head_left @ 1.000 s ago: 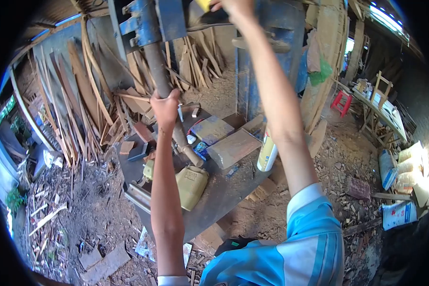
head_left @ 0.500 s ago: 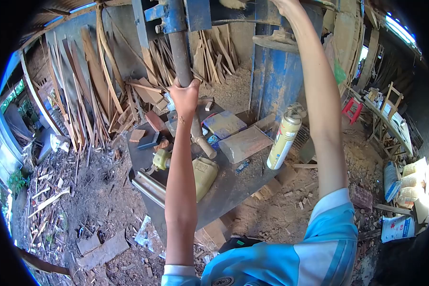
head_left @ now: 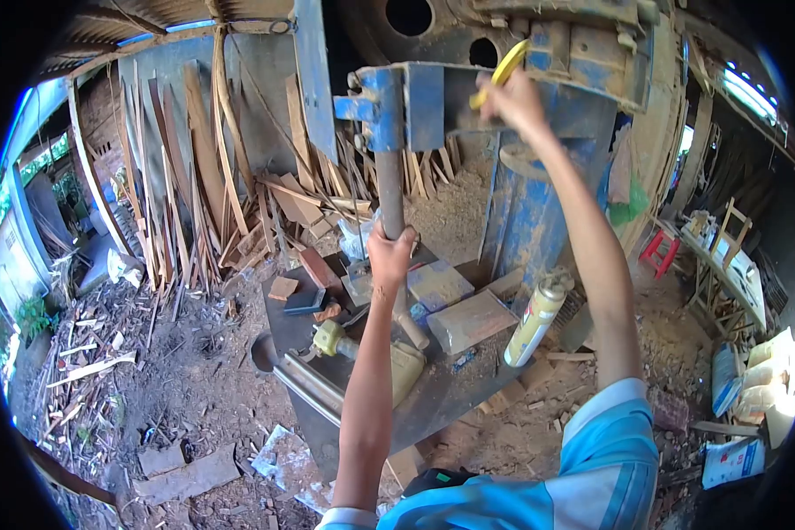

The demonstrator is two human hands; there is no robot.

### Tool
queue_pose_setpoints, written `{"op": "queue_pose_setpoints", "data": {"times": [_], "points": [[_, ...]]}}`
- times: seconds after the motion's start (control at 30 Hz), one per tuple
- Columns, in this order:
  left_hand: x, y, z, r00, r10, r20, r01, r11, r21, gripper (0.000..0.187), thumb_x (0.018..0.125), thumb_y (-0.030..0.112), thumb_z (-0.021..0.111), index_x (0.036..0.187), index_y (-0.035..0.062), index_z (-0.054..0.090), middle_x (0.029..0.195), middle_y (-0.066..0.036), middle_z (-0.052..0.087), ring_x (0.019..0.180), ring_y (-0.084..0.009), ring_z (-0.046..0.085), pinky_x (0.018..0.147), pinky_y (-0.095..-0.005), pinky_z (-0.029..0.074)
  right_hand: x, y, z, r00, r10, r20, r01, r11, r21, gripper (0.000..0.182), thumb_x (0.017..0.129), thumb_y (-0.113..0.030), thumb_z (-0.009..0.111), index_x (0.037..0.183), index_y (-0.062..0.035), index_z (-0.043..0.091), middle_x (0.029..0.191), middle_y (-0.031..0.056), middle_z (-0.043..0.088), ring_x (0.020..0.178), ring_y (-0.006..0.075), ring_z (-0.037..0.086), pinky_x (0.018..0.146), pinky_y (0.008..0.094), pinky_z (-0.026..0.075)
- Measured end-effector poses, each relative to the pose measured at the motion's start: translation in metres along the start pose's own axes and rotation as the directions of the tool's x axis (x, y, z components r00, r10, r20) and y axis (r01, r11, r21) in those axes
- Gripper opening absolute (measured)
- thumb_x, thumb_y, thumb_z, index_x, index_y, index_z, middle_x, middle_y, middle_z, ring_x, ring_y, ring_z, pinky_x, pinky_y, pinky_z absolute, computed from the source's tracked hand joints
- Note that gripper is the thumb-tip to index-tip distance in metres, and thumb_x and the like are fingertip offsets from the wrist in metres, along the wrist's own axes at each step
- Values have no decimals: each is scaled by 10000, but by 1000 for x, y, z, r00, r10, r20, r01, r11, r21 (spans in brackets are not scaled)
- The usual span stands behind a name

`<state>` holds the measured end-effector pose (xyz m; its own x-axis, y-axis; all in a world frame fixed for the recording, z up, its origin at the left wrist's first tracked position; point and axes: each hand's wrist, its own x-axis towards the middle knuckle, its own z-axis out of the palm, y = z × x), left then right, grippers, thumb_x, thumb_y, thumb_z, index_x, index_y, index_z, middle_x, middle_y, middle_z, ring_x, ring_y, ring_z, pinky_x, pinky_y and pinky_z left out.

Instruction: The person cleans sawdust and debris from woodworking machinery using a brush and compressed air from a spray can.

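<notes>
My left hand (head_left: 390, 254) is closed around an upright metal bar (head_left: 389, 190) below a blue bracket (head_left: 382, 110) on a large, worn blue machine (head_left: 548, 177). My right hand (head_left: 519, 104) is raised at the machine's upper part. Its fingers are wrapped on a thin, curved yellow object (head_left: 511, 62), whose kind I cannot make out. Behind it, a big dark wheel (head_left: 375, 40) with round holes partly shows. Under my left forearm stands a dark metal table (head_left: 442, 420) with a spray can (head_left: 539, 318) and a yellowish plastic container (head_left: 406, 371).
Wood strips (head_left: 205, 141) lean on the back wall. Wood pieces (head_left: 314, 265) and a flat board (head_left: 473, 324) lie on the table. Scraps (head_left: 88, 371) litter the ground at left. A red stool (head_left: 658, 254) and white sacks (head_left: 733, 461) stand at right.
The view has tilted up, so the bracket and wheel show more. My right hand, mostly out of frame before, now appears with the yellow object. My left hand still holds the bar.
</notes>
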<state>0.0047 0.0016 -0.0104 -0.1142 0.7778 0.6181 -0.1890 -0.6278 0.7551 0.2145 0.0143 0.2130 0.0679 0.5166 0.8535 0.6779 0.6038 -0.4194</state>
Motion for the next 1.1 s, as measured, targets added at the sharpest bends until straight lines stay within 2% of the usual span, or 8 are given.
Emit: {"op": "queue_pose_setpoints", "data": {"times": [0.03,0.17,0.3,0.43,0.57,0.93,1.07,1.1], "points": [[1,0,-1,1000,4,-5,-4,1000,18,126,684,74,593,709,10,487,582,12,472,547,-62,418,496,-240,378,-8,3,4,993,87,82,-100,980,171,288,814,-181,592,905,72,487,670,166,627,538,175,633,488,279,534],[4,-5,-2,999,-48,4,48,998,39,117,688,65,597,721,14,497,592,11,480,554,-62,423,505,-243,385,9,-6,-28,987,38,-154,-20,993,119,249,815,-160,567,828,80,503,675,172,622,547,178,637,458,275,532],[-1,6,0,996,-76,50,78,996,-38,86,707,39,591,734,23,511,613,17,496,565,-68,438,529,-242,395,-1,14,-13,978,193,73,-201,973,115,272,784,-153,588,870,98,526,668,159,623,511,171,624,442,272,522],[5,-5,-3,999,-22,47,22,1000,-1,115,722,93,600,740,27,507,596,24,496,543,-55,443,495,-226,377,3,-11,-29,989,128,-75,-124,991,57,260,768,-143,591,829,106,546,680,163,627,525,169,629,466,278,529],[3,-4,-3,996,-52,78,55,998,-27,87,711,36,594,779,4,550,632,1,530,585,-79,474,561,-242,412,-2,-10,-19,962,238,133,-230,971,-67,259,774,-149,581,833,102,555,672,164,632,517,171,625,480,266,525],[3,2,-5,996,-66,68,63,997,45,82,711,38,596,749,5,531,626,4,524,580,-70,466,549,-247,410,12,-23,-48,915,381,132,-367,923,-118,351,825,-217,559,951,110,538,789,160,628,586,151,632,498,233,544],[2,5,-3,991,-115,72,115,993,10,91,708,39,597,735,8,515,613,9,505,574,-69,452,535,-247,400,-6,1,-14,962,223,156,-251,949,189,288,861,-206,518,904,75,561,804,181,614,615,141,614,516,221,540],[3,-2,-4,994,-73,78,72,997,18,102,707,43,602,733,9,509,606,12,494,572,-70,444,531,-246,395,-15,-6,-10,906,354,231,-394,906,155,293,848,-201,517,923,75,577,811,191,613,617,150,615,557,220,546]]}}
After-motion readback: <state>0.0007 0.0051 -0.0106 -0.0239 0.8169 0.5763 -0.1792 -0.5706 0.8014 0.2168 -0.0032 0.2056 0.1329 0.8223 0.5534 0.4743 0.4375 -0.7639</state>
